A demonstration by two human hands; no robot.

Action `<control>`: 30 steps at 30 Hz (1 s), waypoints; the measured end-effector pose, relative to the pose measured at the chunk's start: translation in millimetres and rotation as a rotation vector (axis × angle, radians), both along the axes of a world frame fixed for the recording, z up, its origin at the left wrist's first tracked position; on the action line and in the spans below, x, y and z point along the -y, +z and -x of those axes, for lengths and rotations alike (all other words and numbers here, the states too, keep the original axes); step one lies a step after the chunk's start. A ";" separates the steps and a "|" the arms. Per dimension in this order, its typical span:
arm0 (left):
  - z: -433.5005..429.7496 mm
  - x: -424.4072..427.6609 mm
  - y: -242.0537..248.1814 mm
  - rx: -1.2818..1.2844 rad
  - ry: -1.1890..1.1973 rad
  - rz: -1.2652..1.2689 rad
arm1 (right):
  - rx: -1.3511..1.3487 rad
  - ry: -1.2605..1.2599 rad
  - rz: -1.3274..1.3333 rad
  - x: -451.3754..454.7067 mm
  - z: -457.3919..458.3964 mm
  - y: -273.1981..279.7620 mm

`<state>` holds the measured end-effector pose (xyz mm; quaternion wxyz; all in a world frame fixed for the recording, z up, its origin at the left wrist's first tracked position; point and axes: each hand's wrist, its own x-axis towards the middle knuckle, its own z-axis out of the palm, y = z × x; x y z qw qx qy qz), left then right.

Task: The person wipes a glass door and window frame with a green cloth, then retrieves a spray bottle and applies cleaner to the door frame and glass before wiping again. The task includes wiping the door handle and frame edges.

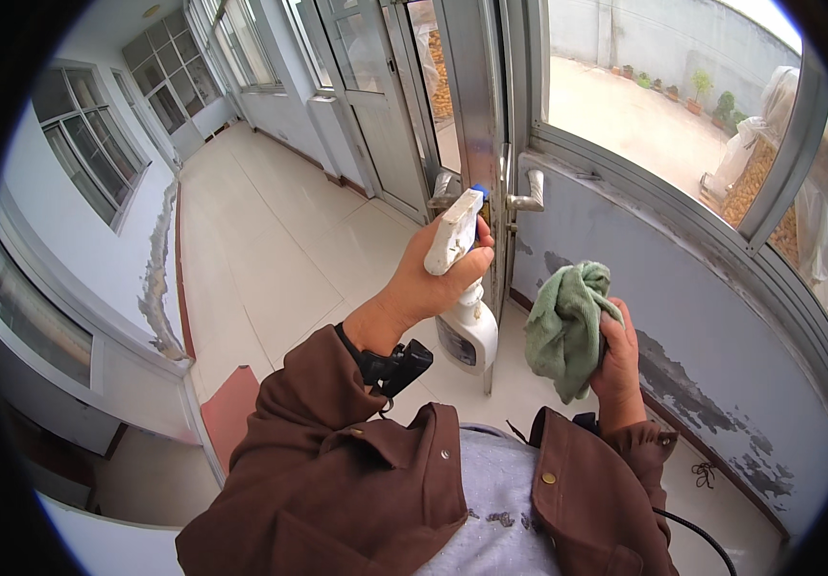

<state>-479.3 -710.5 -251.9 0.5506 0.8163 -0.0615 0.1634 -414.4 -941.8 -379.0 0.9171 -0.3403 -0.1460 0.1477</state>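
My left hand (pixel 424 270) grips a white spray bottle (pixel 475 335) by its neck, just under the trigger head. The bottle hangs nearly upright, and its blue nozzle points away from me at the metal door edge (pixel 482 108). Bunched in my right hand (pixel 619 360) is a green cloth (pixel 568 324), held in front of the low wall. Two lever handles stand out from the door beyond the bottle: the right handle (pixel 529 193) shows fully, while my left hand and the bottle partly cover the left handle (pixel 442 193).
A window frame (pixel 644 176) runs along the right above a wall (pixel 673 302) with peeling paint. The tiled floor (pixel 277 230) stretches down a corridor at left. A reddish mat (pixel 230 410) lies near the left doorway. A black cord (pixel 702 543) trails at lower right.
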 end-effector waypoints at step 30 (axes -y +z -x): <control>-7.3 18.5 -52.1 0.020 0.181 -0.023 | -0.254 -0.164 -0.022 4.4 -12.1 -45.3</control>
